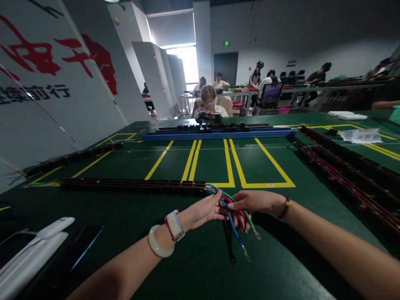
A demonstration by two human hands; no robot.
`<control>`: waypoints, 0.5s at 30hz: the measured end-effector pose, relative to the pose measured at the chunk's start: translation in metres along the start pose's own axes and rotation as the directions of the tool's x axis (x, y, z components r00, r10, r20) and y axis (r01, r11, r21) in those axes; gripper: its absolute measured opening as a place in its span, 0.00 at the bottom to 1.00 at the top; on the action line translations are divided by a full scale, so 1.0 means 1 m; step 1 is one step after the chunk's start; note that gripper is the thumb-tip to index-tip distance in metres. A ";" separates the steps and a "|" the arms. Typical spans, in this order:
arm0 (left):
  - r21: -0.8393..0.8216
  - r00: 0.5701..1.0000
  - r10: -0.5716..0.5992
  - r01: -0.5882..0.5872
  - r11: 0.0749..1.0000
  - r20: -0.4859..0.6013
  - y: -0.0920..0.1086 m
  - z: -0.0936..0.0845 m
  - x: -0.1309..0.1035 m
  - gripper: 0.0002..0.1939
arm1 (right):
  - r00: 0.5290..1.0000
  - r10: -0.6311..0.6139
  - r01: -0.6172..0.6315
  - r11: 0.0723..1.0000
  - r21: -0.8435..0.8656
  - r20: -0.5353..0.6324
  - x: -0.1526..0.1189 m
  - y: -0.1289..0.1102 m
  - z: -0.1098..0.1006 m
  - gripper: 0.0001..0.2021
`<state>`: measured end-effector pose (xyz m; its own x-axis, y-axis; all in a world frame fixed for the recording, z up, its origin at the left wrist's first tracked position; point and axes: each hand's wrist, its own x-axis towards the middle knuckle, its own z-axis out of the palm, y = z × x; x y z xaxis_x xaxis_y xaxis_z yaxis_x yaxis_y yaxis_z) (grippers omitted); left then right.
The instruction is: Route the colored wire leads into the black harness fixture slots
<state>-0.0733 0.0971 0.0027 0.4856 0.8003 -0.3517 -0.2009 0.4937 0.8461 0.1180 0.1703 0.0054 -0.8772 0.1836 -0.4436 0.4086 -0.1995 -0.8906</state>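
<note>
Several coloured wires, among them a blue wire [233, 225] and a green wire [249, 218], come out of the right end of a long black track assembly [134, 186] lying on the green table. Metal ring lugs [256, 235] tip the loose ends, which point down and toward me. My left hand [208, 208] is closed on the wires close to the track's end, thumb on top. Just to its right, my right hand [248, 204] also grips the bundle, with its fingers curled beneath. Red wire shows between the two hands, and the far fingertips are partly hidden.
Across the table's back runs a blue rail [218, 135] with black parts. More black tracks with wires [337, 173] lie at the right. Yellow tape [268, 185] marks rectangles on the green table [175, 258]. White and dark devices [46, 237] sit at lower left. A person [208, 102] sits opposite.
</note>
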 end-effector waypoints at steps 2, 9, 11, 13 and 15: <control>-0.009 1.000 -0.005 0.005 1.000 -0.005 0.001 0.000 0.000 0.20 | 1.000 0.005 -0.004 0.999 0.053 -0.005 0.002 0.002 0.001 0.19; -0.133 0.998 0.022 -0.013 0.991 0.061 -0.003 0.007 0.004 0.20 | 0.993 0.012 -0.017 0.999 -0.040 -0.120 0.000 -0.005 0.012 0.17; -0.174 0.998 0.022 -0.011 0.985 0.062 -0.005 0.008 0.005 0.19 | 0.975 -0.011 -0.041 0.972 -0.232 -0.221 -0.002 -0.011 0.017 0.17; -0.201 1.000 0.004 0.001 0.980 0.025 -0.006 0.010 0.005 0.18 | 0.935 -0.041 -0.134 0.878 -0.459 -0.351 -0.003 -0.016 0.022 0.16; -0.233 1.000 -0.010 0.006 0.972 -0.016 -0.006 0.011 0.005 0.17 | 0.879 -0.093 -0.249 0.747 -0.617 -0.468 -0.002 -0.019 0.027 0.17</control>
<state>-0.0605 0.0940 0.0003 0.4737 0.8007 -0.3668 -0.3910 0.5644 0.7271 0.1056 0.1479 0.0258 -0.6908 0.6307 -0.3536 0.6794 0.3988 -0.6160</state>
